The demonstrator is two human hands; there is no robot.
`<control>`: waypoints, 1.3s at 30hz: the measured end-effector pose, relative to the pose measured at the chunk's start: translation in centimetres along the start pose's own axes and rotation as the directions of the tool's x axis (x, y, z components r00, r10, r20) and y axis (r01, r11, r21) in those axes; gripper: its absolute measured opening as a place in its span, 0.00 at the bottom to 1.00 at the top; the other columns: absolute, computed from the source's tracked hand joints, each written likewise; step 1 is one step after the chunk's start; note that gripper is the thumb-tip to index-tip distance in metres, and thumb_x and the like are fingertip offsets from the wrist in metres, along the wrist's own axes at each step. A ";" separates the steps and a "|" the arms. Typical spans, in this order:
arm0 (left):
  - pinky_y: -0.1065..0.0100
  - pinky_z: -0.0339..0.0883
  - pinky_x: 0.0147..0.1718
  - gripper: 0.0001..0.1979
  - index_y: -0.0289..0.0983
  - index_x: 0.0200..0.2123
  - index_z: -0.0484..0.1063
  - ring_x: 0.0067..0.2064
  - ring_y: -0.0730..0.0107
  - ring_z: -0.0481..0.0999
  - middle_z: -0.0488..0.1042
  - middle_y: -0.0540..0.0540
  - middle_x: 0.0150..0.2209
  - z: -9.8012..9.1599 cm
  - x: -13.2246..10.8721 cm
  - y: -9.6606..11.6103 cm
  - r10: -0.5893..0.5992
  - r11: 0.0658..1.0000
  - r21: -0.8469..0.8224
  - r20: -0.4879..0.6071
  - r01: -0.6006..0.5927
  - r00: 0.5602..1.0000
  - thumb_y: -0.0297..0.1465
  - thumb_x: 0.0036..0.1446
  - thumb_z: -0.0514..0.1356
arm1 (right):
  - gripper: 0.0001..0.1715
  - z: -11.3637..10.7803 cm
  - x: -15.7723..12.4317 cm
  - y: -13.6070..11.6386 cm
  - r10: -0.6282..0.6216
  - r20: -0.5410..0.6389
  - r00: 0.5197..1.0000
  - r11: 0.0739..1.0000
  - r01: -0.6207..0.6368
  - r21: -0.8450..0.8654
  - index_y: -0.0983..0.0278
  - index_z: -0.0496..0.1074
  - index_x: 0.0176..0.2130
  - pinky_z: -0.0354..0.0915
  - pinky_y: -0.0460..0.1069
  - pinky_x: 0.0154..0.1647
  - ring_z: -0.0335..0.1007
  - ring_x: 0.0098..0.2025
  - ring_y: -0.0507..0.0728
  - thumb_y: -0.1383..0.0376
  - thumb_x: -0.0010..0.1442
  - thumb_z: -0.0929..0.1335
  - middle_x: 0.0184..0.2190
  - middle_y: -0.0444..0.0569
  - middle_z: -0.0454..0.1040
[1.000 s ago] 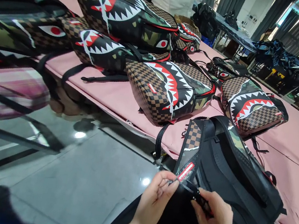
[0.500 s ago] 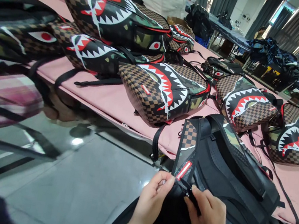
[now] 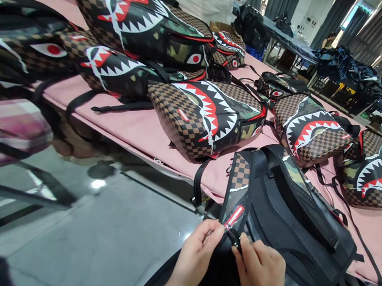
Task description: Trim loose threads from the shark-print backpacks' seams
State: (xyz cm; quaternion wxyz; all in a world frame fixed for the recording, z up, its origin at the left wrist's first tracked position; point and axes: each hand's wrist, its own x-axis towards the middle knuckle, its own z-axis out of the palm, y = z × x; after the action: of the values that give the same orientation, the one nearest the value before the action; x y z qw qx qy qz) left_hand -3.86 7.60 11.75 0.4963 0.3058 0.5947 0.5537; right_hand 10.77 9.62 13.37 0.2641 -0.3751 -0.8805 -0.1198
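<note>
A black backpack (image 3: 295, 220) leans back-side up over the near table edge, its padded back panel showing. One shoulder strap (image 3: 240, 186), checkered with a red-and-white label, hangs down toward me. My left hand (image 3: 197, 250) pinches the lower end of this strap between thumb and fingers. Close beside it, my right hand (image 3: 261, 269) is closed on a short black piece of webbing with small shiny bits. Whether a buckle is among it, I cannot tell. My fingers partly hide the join between the two pieces.
Several shark-mouth backpacks (image 3: 206, 116) lie along the pink table (image 3: 161, 143). A plaid-covered seat (image 3: 0, 134) stands at the left above the grey floor (image 3: 92, 239). Dark garments (image 3: 352, 65) are heaped on tables behind, where other people are partly visible.
My right hand has shifted slightly left, bringing the black webbing closer to my left hand. The left hand keeps its pinch on the strap end. The view has moved a little.
</note>
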 end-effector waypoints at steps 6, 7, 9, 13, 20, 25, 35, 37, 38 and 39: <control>0.70 0.59 0.30 0.18 0.36 0.26 0.67 0.28 0.71 0.62 0.65 0.52 0.24 0.1 0.1 -0.8 -0.043 0.991 -0.132 -0.042 0.037 0.998 0.47 0.47 0.59 | 0.12 0.5 0.3 0.6 0.030 0.112 0.993 0.988 -0.047 0.146 0.64 0.70 0.42 0.52 0.47 0.22 0.63 0.21 0.52 0.64 0.64 0.60 0.21 0.44 0.69; 0.71 0.59 0.30 0.19 0.37 0.26 0.66 0.28 0.71 0.62 0.65 0.52 0.24 0.2 0.1 -1.0 -0.068 0.979 -0.197 -0.061 0.055 0.996 0.48 0.47 0.59 | 0.12 0.6 0.3 0.7 0.081 0.122 0.989 0.967 -0.108 0.229 0.64 0.70 0.41 0.54 0.46 0.23 0.65 0.23 0.52 0.64 0.64 0.60 0.23 0.45 0.70; 0.71 0.58 0.28 0.19 0.37 0.27 0.65 0.27 0.72 0.62 0.64 0.52 0.24 0.1 0.1 -1.4 -0.109 0.954 -0.290 -0.087 0.079 0.990 0.48 0.47 0.60 | 0.11 0.7 0.3 1.0 0.200 0.136 0.970 0.889 -0.238 0.391 0.64 0.70 0.39 0.59 0.45 0.26 0.68 0.26 0.52 0.64 0.63 0.61 0.27 0.47 0.73; 0.68 0.62 0.33 0.18 0.36 0.28 0.67 0.33 0.67 0.66 0.68 0.47 0.31 -0.1 0.2 -1.5 -0.066 0.972 -0.231 -0.114 0.038 0.991 0.47 0.49 0.58 | 0.07 0.8 0.4 1.5 0.378 0.181 0.908 0.713 -0.410 0.568 0.64 0.69 0.38 0.62 0.44 0.30 0.69 0.29 0.52 0.64 0.60 0.64 0.31 0.48 0.74; 0.62 0.55 0.52 0.09 0.39 0.25 0.68 0.49 0.60 0.64 0.65 0.44 0.43 -0.3 0.8 -0.3 0.299 0.947 0.169 -0.165 -0.272 0.940 0.37 0.53 0.55 | 0.23 3.1 1.4 0.9 0.567 0.628 0.533 -0.133 -0.693 0.709 0.66 0.66 0.40 0.46 0.43 0.15 0.46 0.15 0.46 0.51 0.52 0.67 0.15 0.34 0.53; 0.64 0.58 0.49 0.09 0.38 0.26 0.70 0.45 0.63 0.67 0.70 0.45 0.40 0.0 2.0 0.9 0.279 0.959 0.074 -0.069 -0.274 0.958 0.37 0.52 0.57 | 0.23 5.3 1.5 -1.3 0.494 0.744 0.450 -0.468 -0.584 0.664 0.66 0.67 0.31 0.50 0.43 0.21 0.47 0.18 0.46 0.53 0.41 0.74 0.15 0.35 0.54; 0.56 0.63 0.47 0.17 0.37 0.36 0.68 0.40 0.61 0.73 0.74 0.45 0.35 -4.2 5.9 0.2 0.141 0.977 -0.115 -0.269 -0.177 0.953 0.40 0.45 0.62 | 0.26 5.2 1.1 -1.0 0.585 0.740 0.332 -0.535 -0.528 0.660 0.64 0.64 0.27 0.57 0.45 0.22 0.57 0.18 0.48 0.53 0.35 0.76 0.16 0.38 0.62; 0.52 0.52 0.55 0.16 0.40 0.39 0.70 0.51 0.56 0.68 0.74 0.42 0.42 -5.3 5.7 -0.8 0.331 0.939 0.194 -0.285 -0.284 0.900 0.40 0.46 0.61 | 0.26 5.1 1.5 -1.1 0.570 0.749 0.337 -0.551 -0.519 0.654 0.64 0.64 0.28 0.58 0.45 0.22 0.59 0.19 0.49 0.53 0.35 0.76 0.17 0.38 0.64; 0.52 0.49 0.57 0.16 0.40 0.39 0.71 0.53 0.55 0.65 0.73 0.42 0.43 -5.7 5.4 -1.3 0.377 0.908 0.292 -0.261 -0.299 0.889 0.40 0.47 0.60 | 0.26 5.1 1.6 -1.2 0.561 0.753 0.344 -0.556 -0.518 0.650 0.64 0.64 0.28 0.59 0.45 0.22 0.59 0.19 0.49 0.54 0.35 0.76 0.17 0.39 0.64; 0.53 0.48 0.57 0.15 0.41 0.37 0.73 0.53 0.54 0.65 0.74 0.42 0.42 -5.9 4.9 -1.6 0.360 0.905 0.321 -0.228 -0.280 0.904 0.41 0.48 0.59 | 0.26 5.2 1.7 -1.4 0.550 0.757 0.353 -0.558 -0.520 0.647 0.64 0.64 0.28 0.59 0.45 0.22 0.60 0.19 0.49 0.54 0.35 0.76 0.17 0.39 0.64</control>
State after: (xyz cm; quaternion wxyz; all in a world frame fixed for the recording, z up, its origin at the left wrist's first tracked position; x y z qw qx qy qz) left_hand -10.59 9.70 8.38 0.2592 0.3852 0.6727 0.5761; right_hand 6.82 11.84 10.00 0.4550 -0.4975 -0.2786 0.6840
